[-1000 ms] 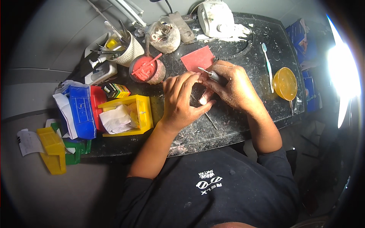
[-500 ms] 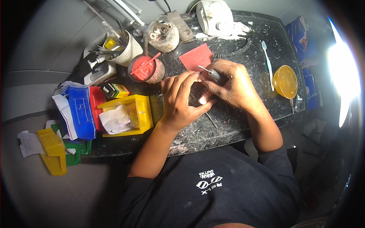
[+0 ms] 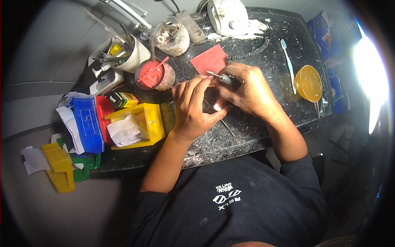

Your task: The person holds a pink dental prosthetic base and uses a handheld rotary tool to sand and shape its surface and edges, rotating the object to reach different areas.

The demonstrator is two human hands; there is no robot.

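Note:
My right hand is closed round a grey rotary handpiece, its thin bit pointing up-left and a coiled black cord behind it. My left hand has curled fingers on a small pinkish-white piece, mostly hidden under both hands, which are close together over the dark, dusty worktop. A thin metal instrument lies beneath them. Just beyond is a flat pink sheet. Up-left of my left hand, a metal pan holds pink strips.
At left are coloured bins with papers, a yellow bin, a small box and a tool cup. Behind are a bag of parts and a white machine. Right are a toothbrush, an amber bowl and a bright lamp.
Both hands stay together with the same grip and appear slightly higher in the picture. The handpiece's tip has shifted slightly left, and the background has shifted slightly up and left.

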